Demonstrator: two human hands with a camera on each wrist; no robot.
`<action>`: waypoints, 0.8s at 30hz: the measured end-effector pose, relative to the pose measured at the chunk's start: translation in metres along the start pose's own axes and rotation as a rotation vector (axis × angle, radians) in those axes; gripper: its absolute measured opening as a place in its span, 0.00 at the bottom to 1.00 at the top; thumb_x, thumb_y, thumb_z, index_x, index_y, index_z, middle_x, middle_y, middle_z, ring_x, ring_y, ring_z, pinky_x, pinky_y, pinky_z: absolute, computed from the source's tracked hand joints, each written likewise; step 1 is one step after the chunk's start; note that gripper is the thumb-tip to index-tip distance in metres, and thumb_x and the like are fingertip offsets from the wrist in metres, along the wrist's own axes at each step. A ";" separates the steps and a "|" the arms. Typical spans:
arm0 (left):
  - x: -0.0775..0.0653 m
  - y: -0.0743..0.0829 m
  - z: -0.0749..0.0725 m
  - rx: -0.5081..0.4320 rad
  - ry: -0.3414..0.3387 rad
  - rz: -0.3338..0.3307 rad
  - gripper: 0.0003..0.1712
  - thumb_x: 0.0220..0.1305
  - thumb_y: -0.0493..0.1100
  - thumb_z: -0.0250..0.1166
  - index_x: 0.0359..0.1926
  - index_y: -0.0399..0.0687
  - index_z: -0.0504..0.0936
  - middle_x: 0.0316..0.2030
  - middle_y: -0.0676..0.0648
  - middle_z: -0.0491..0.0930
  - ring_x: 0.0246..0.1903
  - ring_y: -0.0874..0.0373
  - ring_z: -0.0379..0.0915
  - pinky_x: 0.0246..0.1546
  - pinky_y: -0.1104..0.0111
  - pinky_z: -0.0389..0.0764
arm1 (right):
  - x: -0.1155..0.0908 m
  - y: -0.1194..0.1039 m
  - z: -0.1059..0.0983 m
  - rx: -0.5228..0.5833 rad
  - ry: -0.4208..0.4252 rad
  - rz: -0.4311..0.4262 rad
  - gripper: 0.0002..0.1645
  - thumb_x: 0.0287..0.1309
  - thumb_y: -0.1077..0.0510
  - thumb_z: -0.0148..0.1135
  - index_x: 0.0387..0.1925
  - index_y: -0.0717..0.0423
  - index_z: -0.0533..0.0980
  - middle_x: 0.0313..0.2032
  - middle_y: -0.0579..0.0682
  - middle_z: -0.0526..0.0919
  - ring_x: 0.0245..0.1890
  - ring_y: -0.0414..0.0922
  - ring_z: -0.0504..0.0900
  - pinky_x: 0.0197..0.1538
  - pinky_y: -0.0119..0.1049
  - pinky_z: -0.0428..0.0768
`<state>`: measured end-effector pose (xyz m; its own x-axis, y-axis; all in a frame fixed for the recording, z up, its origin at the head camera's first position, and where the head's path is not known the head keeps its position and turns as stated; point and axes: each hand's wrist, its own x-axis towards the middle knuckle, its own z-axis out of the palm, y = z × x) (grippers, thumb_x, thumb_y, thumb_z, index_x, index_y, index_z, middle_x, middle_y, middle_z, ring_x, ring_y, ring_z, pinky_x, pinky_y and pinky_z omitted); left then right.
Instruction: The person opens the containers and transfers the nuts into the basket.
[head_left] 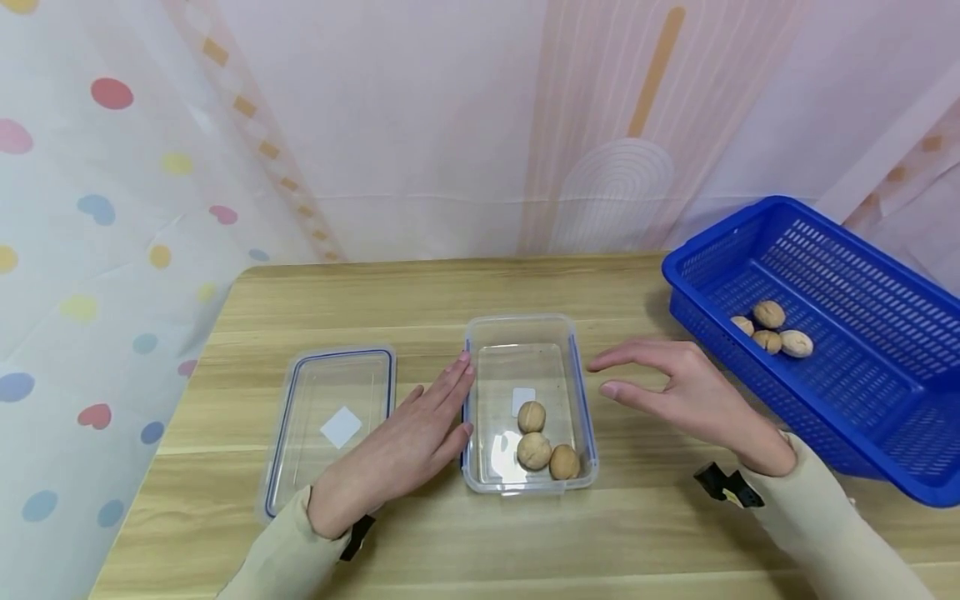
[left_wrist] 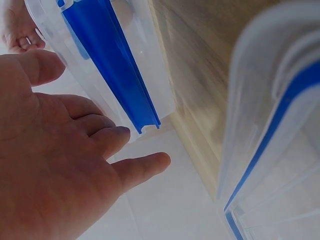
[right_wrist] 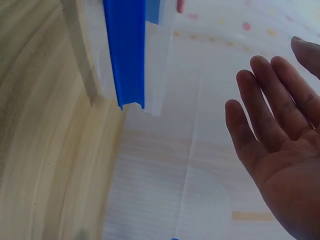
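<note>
A pale fabric backdrop with printed coloured spots (head_left: 450, 125) is seen behind a light wood-grain table (head_left: 570, 542), whose far edge runs along it. At right, a blue slatted plastic basket (head_left: 817, 437) is set at an angle, its near wall crossed by the right forearm. Mid-table, a transparent rectangular plastic box (head_left: 517, 367) stands uncovered; left of it lies a transparent lid with a blue seal (head_left: 345, 383), one corner masked by the left hand (head_left: 408, 442). Left fingers extended, side by side, at the box wall; contact cannot be told. The right hand (head_left: 686, 392) is held between box and basket, relaxed, thumb parted from index finger. Hanging blue flaps (left_wrist: 110, 65) are shown fully only by the wrist views. Three round tan walnuts (head_left: 534, 451) are grouped in the box's near end; four more walnuts (head_left: 768, 314) are visible in the basket.
</note>
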<state>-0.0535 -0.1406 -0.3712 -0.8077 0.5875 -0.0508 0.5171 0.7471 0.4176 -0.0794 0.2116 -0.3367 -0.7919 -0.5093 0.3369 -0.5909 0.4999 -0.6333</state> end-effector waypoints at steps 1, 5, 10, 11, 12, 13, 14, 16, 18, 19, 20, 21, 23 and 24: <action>0.000 0.000 0.000 -0.001 0.001 -0.001 0.39 0.81 0.49 0.52 0.81 0.36 0.49 0.82 0.42 0.42 0.80 0.48 0.42 0.72 0.37 0.58 | 0.001 0.001 0.002 0.001 -0.005 -0.011 0.16 0.62 0.61 0.73 0.50 0.44 0.88 0.48 0.38 0.89 0.52 0.41 0.85 0.56 0.35 0.81; 0.000 -0.001 -0.001 -0.002 -0.001 -0.004 0.39 0.81 0.49 0.53 0.81 0.35 0.50 0.82 0.42 0.42 0.80 0.48 0.42 0.72 0.37 0.59 | 0.008 0.004 0.008 -0.001 -0.038 -0.050 0.16 0.61 0.61 0.73 0.50 0.45 0.87 0.48 0.39 0.89 0.51 0.41 0.86 0.54 0.42 0.84; 0.000 -0.002 -0.001 -0.009 -0.001 -0.004 0.39 0.81 0.49 0.53 0.81 0.35 0.50 0.82 0.43 0.42 0.80 0.48 0.42 0.72 0.37 0.58 | 0.018 0.006 0.014 0.018 -0.100 -0.096 0.16 0.60 0.61 0.74 0.50 0.47 0.87 0.49 0.41 0.89 0.52 0.43 0.86 0.56 0.47 0.84; 0.000 -0.002 -0.001 -0.010 -0.003 -0.003 0.39 0.81 0.49 0.52 0.81 0.35 0.49 0.82 0.43 0.42 0.80 0.48 0.42 0.72 0.37 0.58 | 0.020 0.006 0.015 0.020 -0.115 -0.095 0.16 0.61 0.61 0.74 0.51 0.47 0.87 0.49 0.41 0.89 0.52 0.43 0.86 0.56 0.47 0.84; 0.000 -0.002 -0.001 -0.012 -0.004 -0.003 0.39 0.81 0.49 0.52 0.81 0.36 0.49 0.82 0.43 0.41 0.80 0.48 0.42 0.72 0.37 0.58 | 0.022 0.006 0.016 0.017 -0.128 -0.096 0.16 0.61 0.60 0.74 0.51 0.47 0.87 0.49 0.41 0.89 0.52 0.43 0.86 0.56 0.47 0.84; 0.000 -0.002 0.000 -0.011 -0.006 -0.003 0.39 0.81 0.49 0.52 0.81 0.36 0.49 0.82 0.43 0.41 0.80 0.48 0.42 0.73 0.37 0.58 | 0.024 0.006 0.016 0.011 -0.142 -0.097 0.16 0.61 0.59 0.74 0.51 0.47 0.87 0.49 0.41 0.89 0.52 0.43 0.86 0.56 0.48 0.84; 0.000 -0.002 0.000 -0.012 -0.007 -0.003 0.39 0.81 0.49 0.52 0.81 0.36 0.49 0.82 0.43 0.41 0.80 0.48 0.42 0.73 0.38 0.58 | 0.026 0.006 0.017 0.005 -0.156 -0.097 0.16 0.61 0.58 0.75 0.51 0.48 0.87 0.49 0.41 0.89 0.52 0.43 0.86 0.56 0.48 0.84; 0.001 -0.002 0.000 -0.014 -0.009 -0.002 0.39 0.81 0.49 0.52 0.81 0.36 0.49 0.82 0.43 0.41 0.80 0.49 0.41 0.73 0.37 0.57 | 0.030 0.006 0.018 -0.003 -0.182 -0.101 0.16 0.60 0.57 0.75 0.51 0.48 0.87 0.50 0.42 0.89 0.53 0.44 0.86 0.57 0.48 0.84; 0.001 -0.002 0.000 -0.015 -0.010 -0.002 0.39 0.81 0.49 0.52 0.81 0.36 0.49 0.82 0.43 0.41 0.80 0.49 0.41 0.73 0.37 0.57 | 0.035 0.007 0.019 -0.006 -0.212 -0.118 0.17 0.60 0.56 0.76 0.51 0.49 0.87 0.50 0.43 0.89 0.53 0.45 0.86 0.57 0.49 0.83; 0.001 -0.002 0.000 -0.016 -0.010 -0.002 0.39 0.81 0.49 0.52 0.81 0.36 0.49 0.82 0.43 0.41 0.80 0.49 0.41 0.73 0.37 0.57 | 0.038 0.008 0.020 -0.007 -0.227 -0.130 0.17 0.60 0.56 0.76 0.51 0.50 0.87 0.50 0.44 0.89 0.53 0.46 0.86 0.58 0.49 0.83; 0.001 -0.002 0.000 -0.017 -0.010 -0.002 0.39 0.81 0.49 0.52 0.81 0.36 0.49 0.82 0.43 0.41 0.80 0.49 0.41 0.73 0.37 0.57 | 0.040 0.009 0.021 -0.006 -0.242 -0.136 0.17 0.59 0.56 0.76 0.51 0.50 0.87 0.50 0.44 0.89 0.53 0.46 0.86 0.57 0.49 0.83; 0.001 -0.002 -0.001 -0.016 -0.010 -0.002 0.39 0.81 0.49 0.52 0.81 0.36 0.49 0.82 0.43 0.41 0.80 0.49 0.41 0.73 0.38 0.57 | 0.042 0.009 0.022 -0.006 -0.257 -0.145 0.17 0.59 0.56 0.76 0.51 0.51 0.87 0.50 0.44 0.89 0.54 0.46 0.86 0.58 0.49 0.83; 0.001 -0.001 -0.001 -0.015 -0.011 -0.004 0.39 0.81 0.49 0.52 0.81 0.36 0.49 0.82 0.43 0.41 0.80 0.49 0.41 0.73 0.38 0.58 | 0.047 0.011 0.024 -0.009 -0.291 -0.156 0.17 0.60 0.55 0.76 0.51 0.52 0.87 0.50 0.44 0.89 0.54 0.46 0.86 0.59 0.48 0.83; 0.001 -0.001 0.000 -0.015 -0.011 -0.005 0.39 0.81 0.49 0.52 0.81 0.36 0.49 0.82 0.43 0.41 0.80 0.50 0.41 0.73 0.38 0.58 | 0.048 0.012 0.025 -0.012 -0.306 -0.158 0.17 0.60 0.54 0.76 0.51 0.52 0.87 0.50 0.44 0.89 0.54 0.47 0.86 0.59 0.48 0.82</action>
<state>-0.0551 -0.1414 -0.3714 -0.8072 0.5869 -0.0630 0.5086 0.7457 0.4305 -0.1211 0.1755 -0.3453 -0.6084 -0.7668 0.2044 -0.7058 0.4051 -0.5812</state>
